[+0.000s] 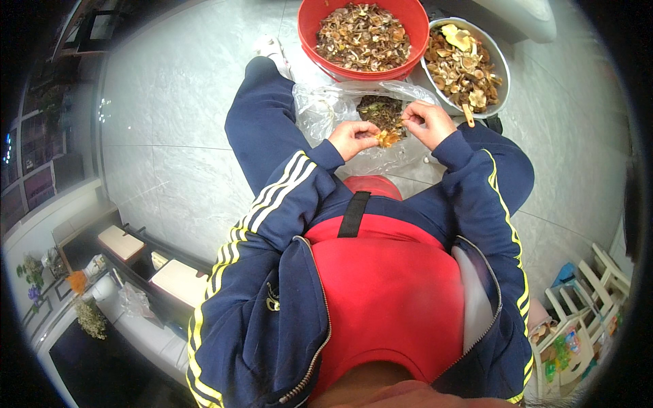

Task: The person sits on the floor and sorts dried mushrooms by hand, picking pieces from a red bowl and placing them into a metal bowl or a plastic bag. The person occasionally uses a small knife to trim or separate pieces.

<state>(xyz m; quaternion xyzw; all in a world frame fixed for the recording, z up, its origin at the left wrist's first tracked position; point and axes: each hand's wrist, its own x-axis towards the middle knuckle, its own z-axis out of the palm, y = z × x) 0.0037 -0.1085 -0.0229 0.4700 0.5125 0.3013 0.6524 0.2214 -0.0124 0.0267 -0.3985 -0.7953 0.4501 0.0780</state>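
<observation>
My left hand (354, 140) pinches a yellow-brown mushroom (388, 139) over a clear plastic bag (316, 102). Just right of it, my right hand (428, 124) is closed with thumb and fingertips together. Whatever those fingertips hold, if anything, is too small to make out. Dark brown scraps (378, 109) lie in the bag, between and beyond my hands. Past the bag stands a red bucket (420, 42) full of brown mushroom pieces (364, 37). To its right, a pale round basin (505, 81) holds larger brown mushrooms (469, 75) with a yellow one on top.
An orange-brown handle (468, 115) sticks out at the basin's near edge. My legs lie on either side of the bag, on grey tiles (170, 102). A cream rack (578, 306) with colourful items stands at lower right; dark furniture with pale panels (178, 284) is at lower left.
</observation>
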